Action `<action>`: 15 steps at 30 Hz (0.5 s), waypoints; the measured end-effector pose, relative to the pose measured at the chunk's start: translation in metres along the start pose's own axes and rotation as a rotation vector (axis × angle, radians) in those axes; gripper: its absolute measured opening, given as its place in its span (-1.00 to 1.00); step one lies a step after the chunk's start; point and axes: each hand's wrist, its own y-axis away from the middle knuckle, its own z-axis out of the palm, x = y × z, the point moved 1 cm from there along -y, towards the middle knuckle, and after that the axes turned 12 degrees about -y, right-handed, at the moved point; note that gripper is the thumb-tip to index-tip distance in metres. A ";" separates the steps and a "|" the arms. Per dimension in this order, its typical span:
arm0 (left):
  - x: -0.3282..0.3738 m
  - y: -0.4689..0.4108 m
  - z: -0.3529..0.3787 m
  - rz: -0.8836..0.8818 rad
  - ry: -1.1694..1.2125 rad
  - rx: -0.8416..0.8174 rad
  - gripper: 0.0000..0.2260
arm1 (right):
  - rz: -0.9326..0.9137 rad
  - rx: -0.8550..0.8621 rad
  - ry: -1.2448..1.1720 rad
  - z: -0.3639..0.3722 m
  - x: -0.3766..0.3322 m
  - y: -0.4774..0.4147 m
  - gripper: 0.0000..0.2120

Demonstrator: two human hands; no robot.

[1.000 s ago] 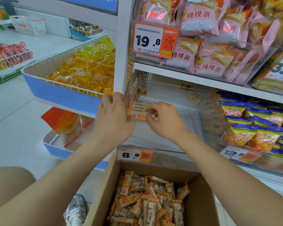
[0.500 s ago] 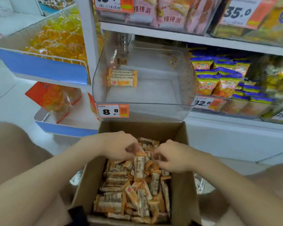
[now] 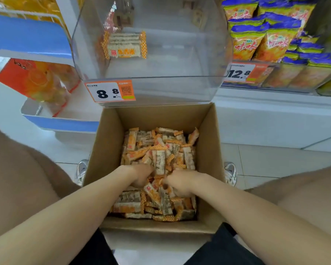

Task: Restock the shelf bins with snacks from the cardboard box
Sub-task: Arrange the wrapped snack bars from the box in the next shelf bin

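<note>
An open cardboard box (image 3: 107,150) stands on the floor between my knees, filled with several orange-and-white wrapped snack bars (image 3: 161,148). Both hands are down in the pile near its middle. My left hand (image 3: 141,175) digs in with its fingers curled among the bars. My right hand (image 3: 180,181) is beside it, knuckles up, fingers curled round bars; the fingertips of both are buried. Above the box, a clear plastic shelf bin (image 3: 161,88) holds one small stack of the same bars (image 3: 125,44) at its back left.
An orange price tag reading 8.8 (image 3: 111,92) hangs on the bin's front. Blue-and-yellow snack bags (image 3: 266,35) fill the bin to the right. Blue-edged shelves (image 3: 27,35) with an orange bag (image 3: 38,81) stand at the left. My shoes (image 3: 81,169) flank the box.
Both hands left the stack of bars in the clear bin, came down into the cardboard box, and now sit deeper in the pile. My view has tilted downward.
</note>
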 end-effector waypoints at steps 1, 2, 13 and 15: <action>0.002 -0.002 0.002 0.003 0.003 0.002 -0.47 | -0.012 -0.030 0.018 0.010 -0.004 -0.005 -0.55; 0.003 -0.004 0.005 0.004 0.007 0.019 -0.46 | -0.014 -0.069 0.029 0.018 -0.007 -0.009 -0.49; 0.000 -0.011 0.023 -0.020 0.042 0.055 -0.47 | 0.054 0.061 -0.440 0.014 0.002 -0.008 -0.78; 0.001 -0.006 0.019 -0.013 0.051 0.052 -0.60 | 0.119 0.078 -0.540 0.002 0.012 -0.001 -0.69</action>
